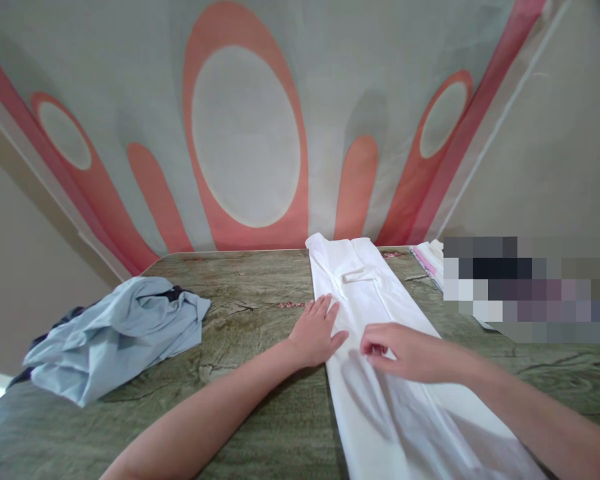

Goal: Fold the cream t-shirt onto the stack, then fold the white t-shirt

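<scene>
A long white garment [365,407] lies in a narrow strip down the table, its far end reaching the back edge. Raised folds and creases run along it. My left hand [316,333] rests flat on the garment's left edge, fingers stretched forward and thumb apart. Just to its right, my right hand [393,350] is over the middle of the strip with its fingers curled towards the thumb. It seems to pinch a ridge of the white cloth, though the fingertips are partly hidden.
A crumpled light blue garment [125,333] with dark cloth beneath it lies on the table's left side. Further light cloth [430,257] sits at the back right, beside a blurred-out patch. The wood-patterned table [250,293] meets a backdrop with orange shapes [245,233].
</scene>
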Demonstrator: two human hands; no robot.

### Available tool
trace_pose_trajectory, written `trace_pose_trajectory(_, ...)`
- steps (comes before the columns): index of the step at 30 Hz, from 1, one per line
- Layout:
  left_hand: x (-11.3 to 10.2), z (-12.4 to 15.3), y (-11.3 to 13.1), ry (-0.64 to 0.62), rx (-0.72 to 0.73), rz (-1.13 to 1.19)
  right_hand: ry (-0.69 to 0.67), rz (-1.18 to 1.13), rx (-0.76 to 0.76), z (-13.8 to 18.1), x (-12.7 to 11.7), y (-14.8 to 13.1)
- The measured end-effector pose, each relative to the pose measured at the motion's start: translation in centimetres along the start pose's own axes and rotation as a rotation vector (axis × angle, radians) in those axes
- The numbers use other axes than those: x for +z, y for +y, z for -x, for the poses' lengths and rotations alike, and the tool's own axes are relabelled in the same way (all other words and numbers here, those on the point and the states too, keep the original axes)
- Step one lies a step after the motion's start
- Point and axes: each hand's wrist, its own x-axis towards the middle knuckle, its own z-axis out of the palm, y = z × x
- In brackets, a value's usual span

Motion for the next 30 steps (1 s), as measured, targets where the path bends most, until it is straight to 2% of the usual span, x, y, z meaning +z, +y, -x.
trace_pose_trajectory(3,-0.4,0.5,0.5,-0.007,0.009,-0.005,0.199,0.104,0.082,-3.7,-1.0,3.2)
trace_pose_trajectory(6,-0.6,1.2,1.2,-0.017,0.044,-0.025,0.374,0.269,0.008,-6.9,-0.4,5.4)
trace_pose_trajectory(9,-0.7,1.8,1.6,-0.041,0.05,-0.023,0.324,0.403,-0.087,-8.7,1.4,6.5)
trace_pose_trajectory(11,-0.8,2.0,1.7,-0.056,0.041,-0.01,0.301,0.481,-0.068,-8.9,2.3,7.2)
trace_pose_trajectory(15,-1.0,1.9,1.6,-0.074,0.048,0.021,0.401,0.591,-0.012,-7.8,2.2,8.4)
trace_pose_trajectory(18,-1.1,1.9,1.6,-0.089,0.046,0.038,0.405,0.535,-0.077,-7.0,1.8,8.2)
trace_pose_trajectory(21,-1.3,1.9,1.6,-0.099,0.041,0.037,0.304,0.494,-0.137,-6.8,2.0,7.7)
trace_pose_trajectory(23,-1.3,1.9,1.7,-0.107,0.038,0.028,0.3,0.541,-0.099,-6.8,2.2,7.5)
trace_pose_trajectory(26,-1.4,1.9,1.7,-0.119,0.035,0.018,0.373,0.593,-0.041,-6.7,2.3,7.1)
trace_pose_trajectory(30,-1.3,1.9,1.7,-0.116,0.033,0.022,0.289,0.496,-0.114,-6.3,2.5,6.0)
